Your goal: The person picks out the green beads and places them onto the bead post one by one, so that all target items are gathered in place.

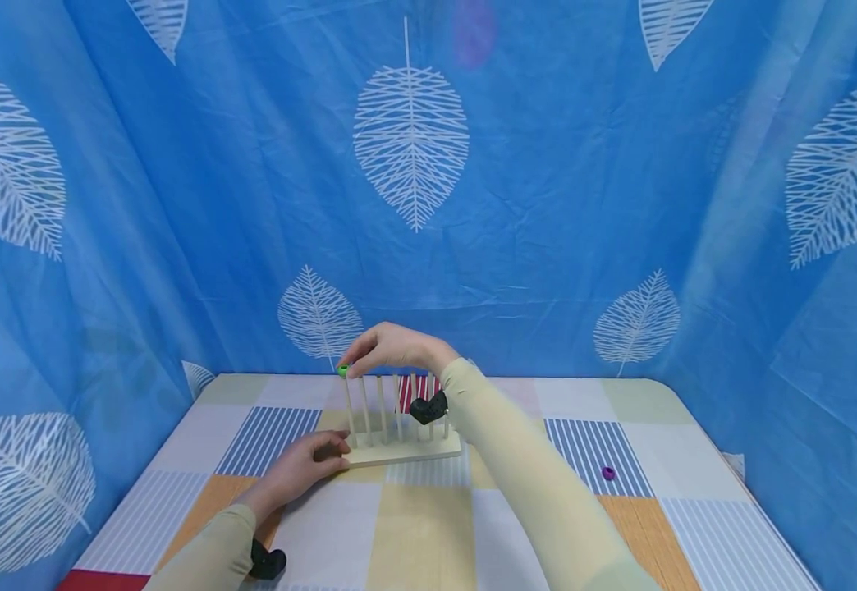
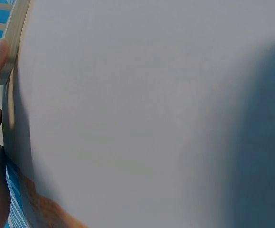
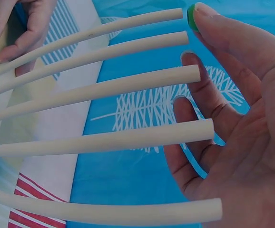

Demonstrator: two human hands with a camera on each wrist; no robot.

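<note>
A pale wooden peg rack [image 1: 402, 451] stands on the table, with a row of several upright pegs [image 3: 142, 80]. My left hand [image 1: 306, 464] holds the left end of its base; in the left wrist view the thumb lies against the base's end [image 2: 14, 40]. Between the thumb and a finger of my right hand [image 1: 395, 346] is a small green bead [image 1: 343, 371], pinched right at the top of the leftmost peg. The right wrist view shows the green bead [image 3: 191, 18] just off that peg's tip, the other fingers loosely bent behind the pegs.
A purple bead [image 1: 608, 474] lies on the right side of the patchwork tablecloth [image 1: 428, 525]. Blue curtains [image 1: 547, 205] with white leaf prints close off the back and both sides. Black wrist devices [image 1: 428, 407] sit at both wrists.
</note>
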